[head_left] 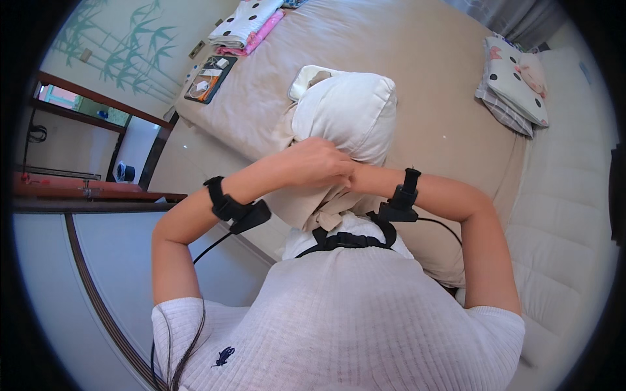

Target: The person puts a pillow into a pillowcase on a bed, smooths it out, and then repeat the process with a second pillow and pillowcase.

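A plump white pillow-like bundle (349, 111) stands up in front of me, with beige cloth (297, 205) around its lower part. My left hand (316, 161) is closed at the bundle's base, its fingers curled on the cloth. From the other side, my right hand (352, 172) meets it there. The left hand covers most of the right hand's fingers, so their grip is hidden. Below both hands the cloth gathers into a knot-like fold (328, 218), close to my chest.
A bed with a beige sheet (430, 78) spreads ahead. A dark tray (210, 79) with chargers lies at its left corner, near folded bedding (251, 23). More folded bedding (515, 81) sits at the right. A white-fronted cabinet (130, 254) is close on my left. Cables trail from both wrist straps.
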`<state>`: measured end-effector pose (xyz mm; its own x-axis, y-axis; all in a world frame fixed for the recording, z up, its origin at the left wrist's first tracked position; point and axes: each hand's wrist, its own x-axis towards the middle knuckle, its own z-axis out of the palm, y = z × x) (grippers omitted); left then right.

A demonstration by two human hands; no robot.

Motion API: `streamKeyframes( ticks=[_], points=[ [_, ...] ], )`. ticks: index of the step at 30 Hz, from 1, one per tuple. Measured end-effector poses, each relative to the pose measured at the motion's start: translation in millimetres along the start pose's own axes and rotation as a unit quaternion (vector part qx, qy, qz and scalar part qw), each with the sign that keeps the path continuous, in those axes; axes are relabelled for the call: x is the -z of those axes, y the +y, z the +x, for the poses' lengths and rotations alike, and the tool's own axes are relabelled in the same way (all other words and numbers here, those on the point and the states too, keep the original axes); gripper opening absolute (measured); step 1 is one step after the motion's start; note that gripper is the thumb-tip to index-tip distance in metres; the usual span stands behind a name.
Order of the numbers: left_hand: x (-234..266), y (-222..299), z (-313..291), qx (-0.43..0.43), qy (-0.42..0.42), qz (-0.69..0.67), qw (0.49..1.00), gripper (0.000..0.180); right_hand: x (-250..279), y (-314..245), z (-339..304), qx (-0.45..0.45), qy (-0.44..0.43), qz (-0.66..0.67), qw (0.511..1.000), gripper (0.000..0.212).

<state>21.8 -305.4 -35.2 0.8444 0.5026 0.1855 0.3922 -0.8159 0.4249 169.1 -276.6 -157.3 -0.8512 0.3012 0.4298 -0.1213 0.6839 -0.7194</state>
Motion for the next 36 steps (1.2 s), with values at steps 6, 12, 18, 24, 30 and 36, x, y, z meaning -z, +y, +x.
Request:
streamKeyframes(
  ticks=[6,12,18,24,30,36],
  points=[
    [31,5,-69,0.231,-0.034,-0.027,0.972,0.024,99,-70,2,0.034,0.055,-0.302,0.951,0.052],
    [8,6,-35,0.148,-0.122,0.010,0.981,0.036,145,-1,-57,-0.251,0.332,0.056,0.908,0.065],
    [11,-66,-37,0.044,-0.105,0.201,0.973,0.025,90,-8,-24,-0.213,0.196,0.074,0.954,0.080],
    [-53,-159,-81,0.491,-0.163,-0.164,0.840,0.032,66,-20,-4,-0.187,0.185,0.042,0.964,0.088],
    [-96,-124,-62,0.387,0.101,-0.399,0.825,0.055,56,-16,-8,-0.161,0.173,-0.101,0.966,0.089],
    [-136,-186,-100,0.228,-0.022,-0.259,0.938,0.060,60,-29,-10,-0.138,0.152,-0.059,0.977,0.085]
  ],
)
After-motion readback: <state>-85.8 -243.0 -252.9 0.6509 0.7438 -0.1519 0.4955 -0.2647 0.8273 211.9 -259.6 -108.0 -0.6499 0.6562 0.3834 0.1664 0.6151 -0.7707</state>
